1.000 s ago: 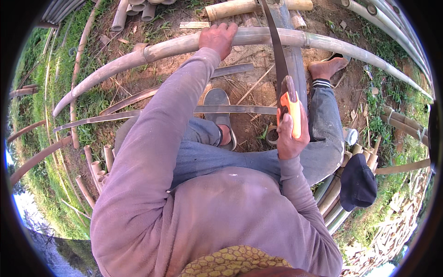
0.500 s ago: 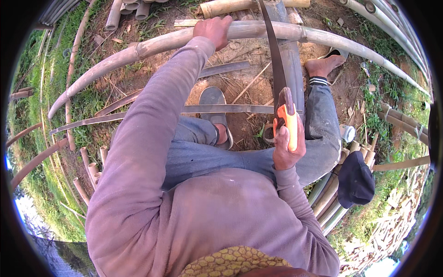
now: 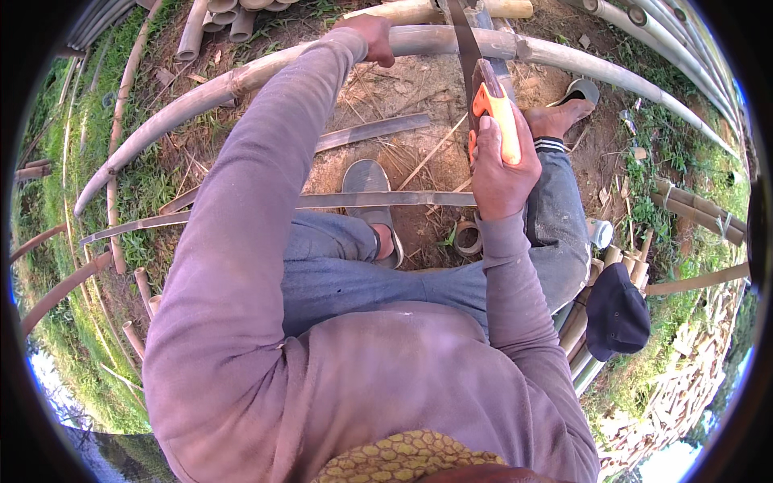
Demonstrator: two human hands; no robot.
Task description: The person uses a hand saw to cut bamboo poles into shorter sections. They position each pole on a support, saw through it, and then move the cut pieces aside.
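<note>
My right hand (image 3: 507, 167) is closed round the orange handle of a hand saw (image 3: 481, 109). The saw's dark blade points away from me and lies across a long bamboo pole (image 3: 423, 40), right of my left hand. My left hand (image 3: 372, 38) grips that pole left of the blade, its fingers mostly hidden behind the pole. The pole runs from side to side in front of me and looks bowed in the fisheye picture. Beneath it, near the blade, a grey support beam (image 3: 503, 74) shows.
A flat bamboo strip (image 3: 403, 199) crosses in front of my knees, with a shorter strip (image 3: 378, 131) beyond it. A dark cap (image 3: 617, 312) rests on bamboo pieces at my right, near a white can (image 3: 600, 233). Cut bamboo tubes (image 3: 192, 32) lie at far left.
My right hand has pushed the saw forward, away from me, so its handle is now close to the pole. My left hand stays on the pole.
</note>
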